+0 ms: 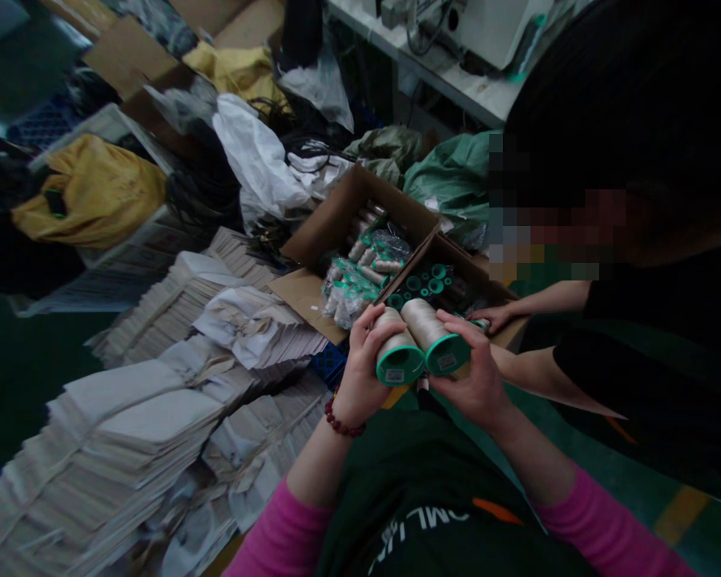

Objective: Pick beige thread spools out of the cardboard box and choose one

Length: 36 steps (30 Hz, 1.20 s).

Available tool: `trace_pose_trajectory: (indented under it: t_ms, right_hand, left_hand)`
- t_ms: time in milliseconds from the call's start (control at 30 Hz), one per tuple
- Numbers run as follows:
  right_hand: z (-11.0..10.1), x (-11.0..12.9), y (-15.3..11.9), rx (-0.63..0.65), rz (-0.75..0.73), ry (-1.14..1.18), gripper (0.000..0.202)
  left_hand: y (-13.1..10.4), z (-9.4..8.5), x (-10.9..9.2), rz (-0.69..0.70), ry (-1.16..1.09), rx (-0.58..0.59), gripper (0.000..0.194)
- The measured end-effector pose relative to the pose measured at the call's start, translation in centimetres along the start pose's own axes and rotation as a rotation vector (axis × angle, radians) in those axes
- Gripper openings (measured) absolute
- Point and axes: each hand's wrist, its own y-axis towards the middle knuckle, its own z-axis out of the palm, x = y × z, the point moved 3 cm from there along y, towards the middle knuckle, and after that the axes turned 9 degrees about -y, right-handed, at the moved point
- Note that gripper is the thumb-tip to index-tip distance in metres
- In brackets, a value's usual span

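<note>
We hold two beige thread spools side by side, left hand (360, 377) clamped on one spool (396, 346), right hand (477, 385) on the other (436, 336); many remain in the cardboard box (312, 300).

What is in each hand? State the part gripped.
The left hand grips one beige thread spool around its wound body, near the green base. The right hand grips a second thread spool the same way, the two side by side.
</note>
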Motion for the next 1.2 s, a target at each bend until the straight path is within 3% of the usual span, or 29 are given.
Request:
trace_pose_trajectory:
  t_ms: [1200]
  right_hand:
    - [-2.4, 0.7, 2.1, -0.015, -0.15, -0.037, 0.08]
  left_hand:
    - [1.4, 0.2, -1.7, 0.06, -0.009, -0.061, 0.044]
